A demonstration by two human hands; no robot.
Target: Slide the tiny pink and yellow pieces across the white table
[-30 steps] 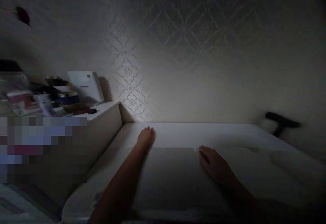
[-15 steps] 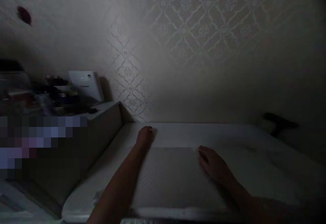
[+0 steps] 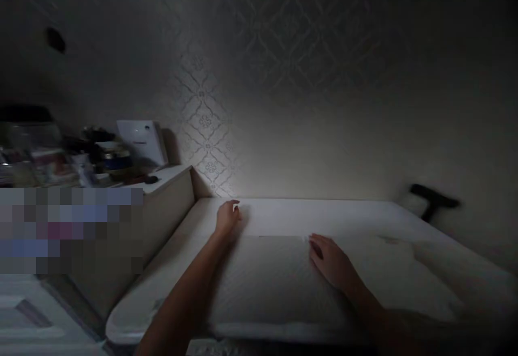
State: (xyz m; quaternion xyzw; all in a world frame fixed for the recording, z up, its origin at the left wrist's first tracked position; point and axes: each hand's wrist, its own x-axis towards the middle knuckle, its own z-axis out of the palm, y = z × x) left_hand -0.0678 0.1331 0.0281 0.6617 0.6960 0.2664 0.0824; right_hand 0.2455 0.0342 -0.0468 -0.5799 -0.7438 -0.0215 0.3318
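Note:
A pale, flat sheet (image 3: 267, 280) with a fine texture lies on a white desk (image 3: 283, 213). My left hand (image 3: 229, 218) is just past the sheet's far edge, over the desk, its finger and thumb apart and nothing visible between them. Low over the sheet's far edge, my right hand (image 3: 331, 259) curls with thumb and fingertips together. A small whitish bit shows at those fingertips, too blurred to name. The light is dim, and my forearms cover parts of the sheet's sides.
On a raised cabinet (image 3: 170, 205) at left stand a white box (image 3: 141, 141), several jars and bottles, and a clear container (image 3: 34, 140). A black T-shaped thing (image 3: 435, 199) is by the desk's right edge. Behind is a patterned wall (image 3: 324, 129).
The finger and thumb of my left hand have parted. My right hand has shifted slightly left along the sheet's far edge. The lighting on the wall and desk has changed.

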